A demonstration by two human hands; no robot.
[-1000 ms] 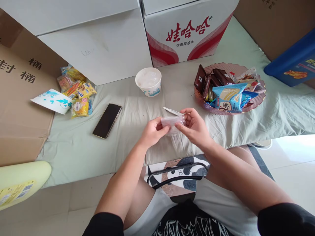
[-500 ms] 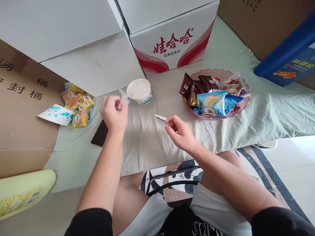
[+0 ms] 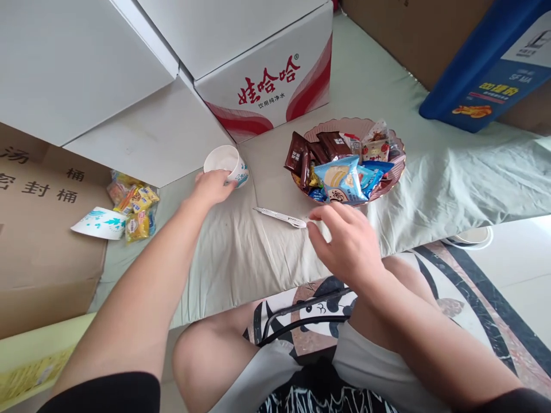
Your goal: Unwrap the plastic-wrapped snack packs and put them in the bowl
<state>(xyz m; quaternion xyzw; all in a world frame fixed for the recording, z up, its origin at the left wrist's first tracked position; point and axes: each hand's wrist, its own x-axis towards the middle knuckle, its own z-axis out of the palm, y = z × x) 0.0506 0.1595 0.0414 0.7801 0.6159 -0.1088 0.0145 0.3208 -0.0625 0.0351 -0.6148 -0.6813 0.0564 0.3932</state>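
Observation:
My left hand [image 3: 212, 188] is at the near side of a white paper bowl [image 3: 221, 156] with a blue-green leaf pattern. Its fingers lie over the rim and the thumb is against the outside wall, so the hand grips the bowl. What lies inside the bowl is mostly hidden by the hand. A slim white craft knife [image 3: 280, 217] with a pointed tip rests on the cloth, tip to the left. Beside its rear end is my right hand [image 3: 346, 238], fingers loosely bent and thumb apart, with nothing between them.
A pink scalloped bowl [image 3: 398, 182] of wrapped snacks stands behind my right hand. Stacked white cartons [image 3: 297, 94] wall off the back. At left lie packaged snacks [image 3: 138, 215] and a patterned paper piece [image 3: 100, 223]. A blue jug [image 3: 465, 86] is at far right.
My left hand has gone from holding a clear plastic scrap in the air to gripping the paper bowl. My right hand has drawn slightly away from the knife. The view has shifted.

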